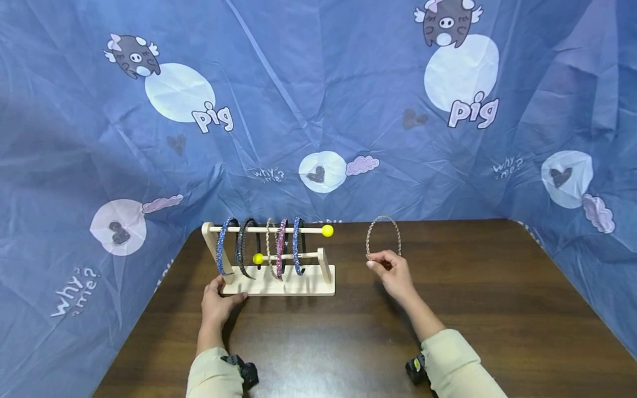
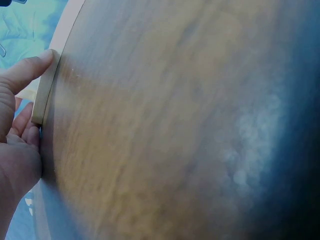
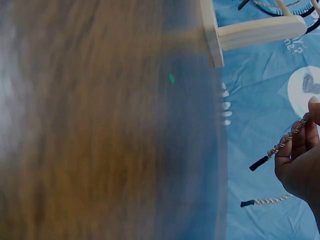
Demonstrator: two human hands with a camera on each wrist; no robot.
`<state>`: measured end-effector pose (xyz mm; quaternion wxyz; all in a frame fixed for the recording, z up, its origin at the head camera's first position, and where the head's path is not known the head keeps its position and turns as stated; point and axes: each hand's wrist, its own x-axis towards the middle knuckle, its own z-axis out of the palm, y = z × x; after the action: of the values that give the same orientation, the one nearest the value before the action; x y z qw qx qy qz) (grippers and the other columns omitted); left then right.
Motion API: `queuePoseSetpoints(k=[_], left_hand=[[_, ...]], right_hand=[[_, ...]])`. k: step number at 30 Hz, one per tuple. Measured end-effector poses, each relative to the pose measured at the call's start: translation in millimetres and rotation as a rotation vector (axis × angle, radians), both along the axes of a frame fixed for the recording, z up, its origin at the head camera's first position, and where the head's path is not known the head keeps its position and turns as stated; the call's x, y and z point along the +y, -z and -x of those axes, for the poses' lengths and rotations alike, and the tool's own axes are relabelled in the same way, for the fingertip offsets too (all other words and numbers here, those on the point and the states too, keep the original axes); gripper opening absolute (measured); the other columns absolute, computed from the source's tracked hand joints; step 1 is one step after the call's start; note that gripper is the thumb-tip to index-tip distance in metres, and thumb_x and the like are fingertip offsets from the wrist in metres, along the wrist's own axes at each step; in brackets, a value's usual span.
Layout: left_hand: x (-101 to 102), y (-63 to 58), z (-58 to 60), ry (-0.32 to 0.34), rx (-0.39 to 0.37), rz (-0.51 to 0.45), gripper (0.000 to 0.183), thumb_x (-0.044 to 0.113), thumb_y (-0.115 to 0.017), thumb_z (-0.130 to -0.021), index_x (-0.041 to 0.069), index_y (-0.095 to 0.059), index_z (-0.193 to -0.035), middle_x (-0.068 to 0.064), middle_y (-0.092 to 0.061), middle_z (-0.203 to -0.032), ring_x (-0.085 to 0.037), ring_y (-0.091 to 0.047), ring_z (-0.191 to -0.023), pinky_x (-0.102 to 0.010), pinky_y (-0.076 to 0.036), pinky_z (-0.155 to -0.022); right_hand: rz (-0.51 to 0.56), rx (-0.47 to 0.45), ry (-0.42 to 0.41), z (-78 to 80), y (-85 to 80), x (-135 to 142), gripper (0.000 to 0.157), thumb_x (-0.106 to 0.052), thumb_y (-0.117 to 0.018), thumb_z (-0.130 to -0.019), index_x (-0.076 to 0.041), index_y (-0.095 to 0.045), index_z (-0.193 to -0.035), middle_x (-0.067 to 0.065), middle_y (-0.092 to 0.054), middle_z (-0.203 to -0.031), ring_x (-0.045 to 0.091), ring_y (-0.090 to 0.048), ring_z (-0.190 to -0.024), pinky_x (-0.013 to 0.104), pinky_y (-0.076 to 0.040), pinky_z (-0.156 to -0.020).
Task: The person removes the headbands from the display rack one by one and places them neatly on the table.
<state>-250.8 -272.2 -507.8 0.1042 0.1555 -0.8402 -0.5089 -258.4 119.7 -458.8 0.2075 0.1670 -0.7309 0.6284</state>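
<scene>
In the head view a wooden headband stand [image 1: 269, 284] with two rods tipped by yellow balls bears several headbands: blue ones such as the blue headband [image 1: 296, 243], a black headband [image 1: 242, 249], a beige braided headband [image 1: 269, 243] and a pink headband [image 1: 280, 249]. My left hand [image 1: 218, 304] grips the left end of the stand's base, thumb along its front edge. To the right of the stand, my right hand [image 1: 395, 275] pinches a beige beaded headband [image 1: 383, 218] near one end, its arch upward. Its black tips show in the right wrist view, beside the hand [image 3: 302, 160].
The stand rests on a brown wooden table [image 1: 328, 342]. Behind the table hangs a blue cloth [image 1: 278, 110] printed with pigs and words. Each forearm wears a black wrist camera, including the right one [image 1: 415, 367].
</scene>
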Motion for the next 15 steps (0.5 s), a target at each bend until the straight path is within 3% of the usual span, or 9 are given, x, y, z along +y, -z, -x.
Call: queuePoseSetpoints(k=[7,15], left_hand=[[0.2,0.4,-0.3,0.003,0.006,-0.010,0.076,0.001,-0.078,-0.068,-0.008,-0.039,-0.133,-0.027,-0.036,-0.128,-0.040,-0.033,-0.121,-0.045,-0.021,-0.104],[-1.0,2.4,1.0,0.016,0.043,-0.013,0.075,0.001,-0.078,-0.067,-0.009,-0.041,-0.131,-0.027,-0.038,-0.125,-0.038,-0.035,-0.118,-0.043,-0.022,-0.103]], right_hand=[[-0.096,-0.069,0.033,25.3,28.0,9.4,0.008,0.008,-0.069,-0.077,0.010,-0.067,-0.084,0.018,-0.065,-0.086,0.017,-0.055,-0.073,0.020,-0.043,-0.064],[-0.262,-0.095,0.065,41.2,42.3,15.7,0.007,0.004,-0.070,-0.076,0.004,-0.069,-0.083,0.011,-0.065,-0.083,0.020,-0.054,-0.071,0.026,-0.043,-0.063]])
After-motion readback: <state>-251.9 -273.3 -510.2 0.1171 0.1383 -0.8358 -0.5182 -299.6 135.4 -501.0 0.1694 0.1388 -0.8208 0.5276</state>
